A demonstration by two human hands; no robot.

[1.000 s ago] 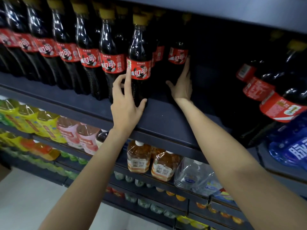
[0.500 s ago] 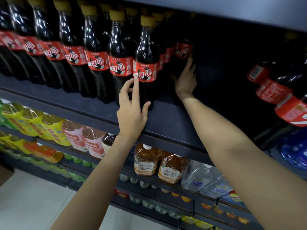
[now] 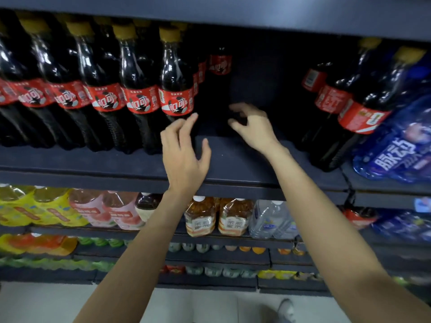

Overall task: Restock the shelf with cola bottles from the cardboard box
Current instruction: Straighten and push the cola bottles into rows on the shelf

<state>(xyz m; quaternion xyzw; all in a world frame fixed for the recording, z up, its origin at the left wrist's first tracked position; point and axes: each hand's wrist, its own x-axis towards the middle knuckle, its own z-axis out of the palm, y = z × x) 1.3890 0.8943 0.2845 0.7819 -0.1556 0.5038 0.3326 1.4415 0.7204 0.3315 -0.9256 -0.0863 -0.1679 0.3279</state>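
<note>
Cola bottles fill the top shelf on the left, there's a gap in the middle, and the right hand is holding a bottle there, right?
Not quite. In the head view the right hand holds nothing; its fingers are loosely curled in the gap. The cola bottles on the left and the gap are as you said.

Counting outward from the bare gap on the dark shelf (image 3: 233, 159): to its left the front row holds five cola bottles (image 3: 175, 89) with yellow caps and red labels fully in view, plus a partly cut one at the frame's edge. One more cola bottle (image 3: 220, 64) stands deep behind the gap. To the gap's right are three red-labelled dark bottles (image 3: 363, 108), then one blue-wrapped bottle (image 3: 396, 148). Below the gap sit two amber tea bottles (image 3: 235, 217) and one clear water bottle (image 3: 270, 217). Two hands, left hand (image 3: 184, 157) and right hand (image 3: 254, 127), are before the gap. Further rows behind are too dark to count.
</note>
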